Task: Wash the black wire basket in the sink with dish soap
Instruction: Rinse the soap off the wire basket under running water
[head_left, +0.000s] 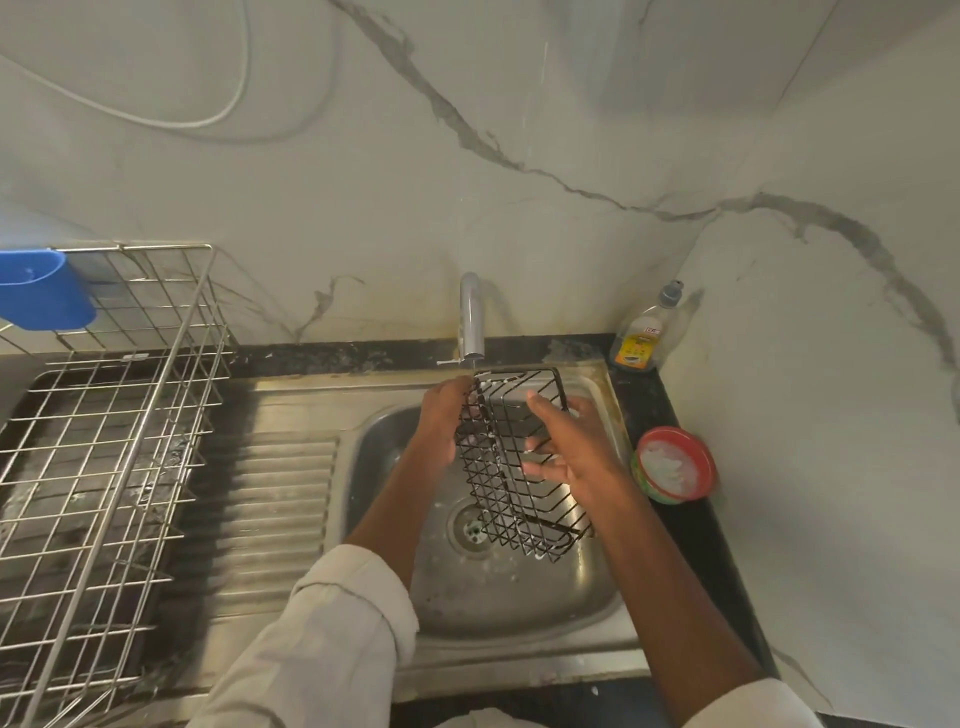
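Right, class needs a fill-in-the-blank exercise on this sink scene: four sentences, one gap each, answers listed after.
1. The black wire basket is held over the ____.
2. The faucet stands above the basket's ____ end.
3. The dish soap bottle stands in the counter's far ____ corner.
4. The blue cup hangs on the ____ drying rack.

Missing words: sink; far; right; steel

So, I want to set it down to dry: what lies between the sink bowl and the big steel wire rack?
In the head view, only the ribbed stainless steel drainboard lies between the steel sink bowl and the silver wire dish rack; it looks bare.
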